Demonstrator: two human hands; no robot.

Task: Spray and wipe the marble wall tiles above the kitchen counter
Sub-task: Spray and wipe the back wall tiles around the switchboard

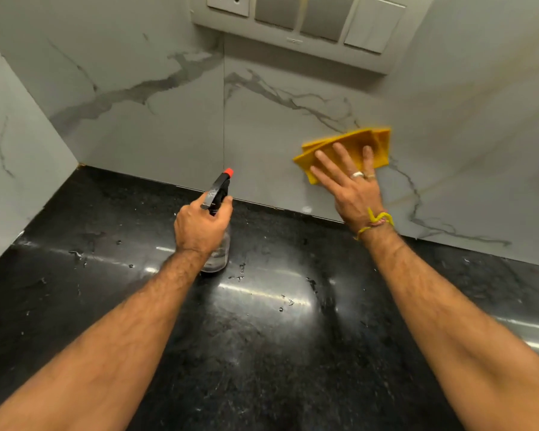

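Observation:
A clear spray bottle [219, 253] with a black trigger head and red nozzle stands on the black counter [262, 337]. My left hand [199, 227] is wrapped around its neck, nozzle pointing at the wall. My right hand [353, 185] lies flat, fingers spread, pressing a folded yellow cloth [349, 147] against the grey-veined marble wall tiles [277, 135] just above the counter's back edge. The cloth's lower part is hidden under my palm.
A switch and socket panel [302, 23] is mounted on the wall above the cloth. A side marble wall [16, 157] closes the corner at left. Water droplets lie on the glossy counter around the bottle.

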